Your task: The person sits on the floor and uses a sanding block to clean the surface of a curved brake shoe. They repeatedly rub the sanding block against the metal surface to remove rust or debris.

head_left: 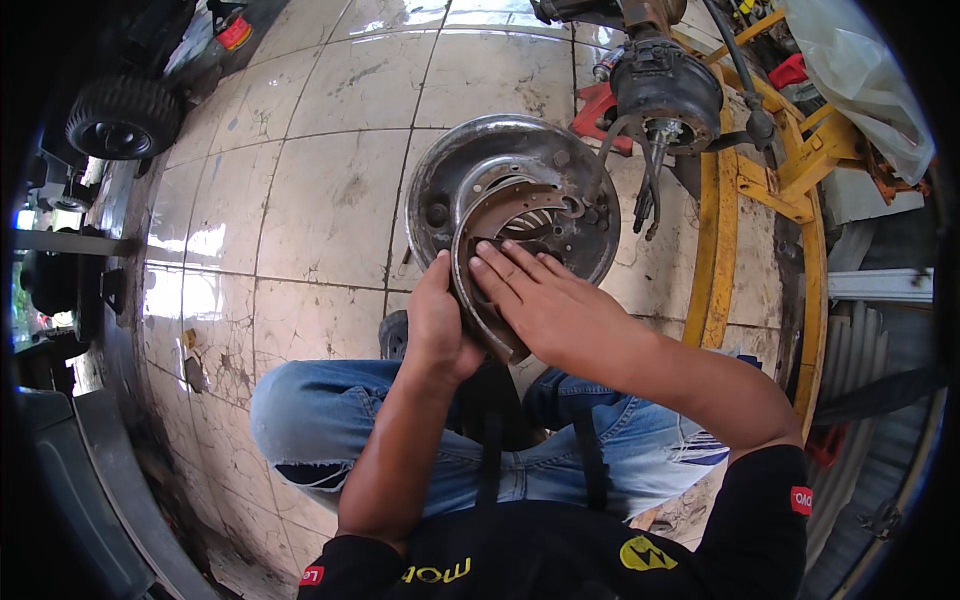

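A curved brown brake shoe [480,212] stands tilted in front of me, over the near part of a round, dark metal dish [432,180] on the floor. My left hand [436,325] is closed round the shoe's outer curve at its lower left. Stretched out, the fingers of my right hand [535,300] lie flat against the inner side of the shoe. A small dark patch shows at those fingertips; what it is I cannot make out. Behind the shoe, a ribbed metal part [530,222] shows partly in the dish.
At the far right, a hub assembly [665,90] hangs beside a yellow metal stand [715,250], with a red jack-like part [600,115] below. Clear plastic sheeting [850,80] covers part of the stand. A tyre [123,118] stands far left on the tiled floor [320,210].
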Tool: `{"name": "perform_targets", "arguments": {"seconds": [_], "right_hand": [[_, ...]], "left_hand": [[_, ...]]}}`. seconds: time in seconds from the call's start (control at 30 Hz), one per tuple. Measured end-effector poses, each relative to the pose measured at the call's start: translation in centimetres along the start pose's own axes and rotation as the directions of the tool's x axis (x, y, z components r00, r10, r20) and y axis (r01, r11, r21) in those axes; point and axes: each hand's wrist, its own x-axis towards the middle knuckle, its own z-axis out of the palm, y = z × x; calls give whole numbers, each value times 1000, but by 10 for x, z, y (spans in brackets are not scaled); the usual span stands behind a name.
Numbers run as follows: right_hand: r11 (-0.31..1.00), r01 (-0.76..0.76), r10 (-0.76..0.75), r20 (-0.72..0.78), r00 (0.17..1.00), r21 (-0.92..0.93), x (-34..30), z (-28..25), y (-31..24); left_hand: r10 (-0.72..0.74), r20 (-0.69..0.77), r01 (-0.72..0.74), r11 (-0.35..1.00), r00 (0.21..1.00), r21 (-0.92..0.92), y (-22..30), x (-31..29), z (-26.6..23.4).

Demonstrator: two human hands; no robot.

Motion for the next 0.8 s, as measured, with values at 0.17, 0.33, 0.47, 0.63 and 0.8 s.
{"name": "perform_targets", "arguments": {"seconds": [0.17,0.33,0.47,0.63,0.8], "right_hand": [[1000,-2,1,23,1000,30,-9,-3,-8],[999,-22,22,1,1000,41,3,3,1],[1000,18,-18,47,999,16,-11,-7,-10],[997,-50,45,89,995,52,1,-3,-1],[1000,12,-12,132,991,7,-30,-26,-21]], "left_hand": [[-21,39,18,998,999,62,-1,5,-11],[-18,22,18,1000,1000,14,1,1,-1],[8,10,-9,998,1000,61,-2,3,-9],[-15,2,15,1000,1000,27,-3,4,-8],[-9,36,7,998,999,60,-1,2,-5]]}}
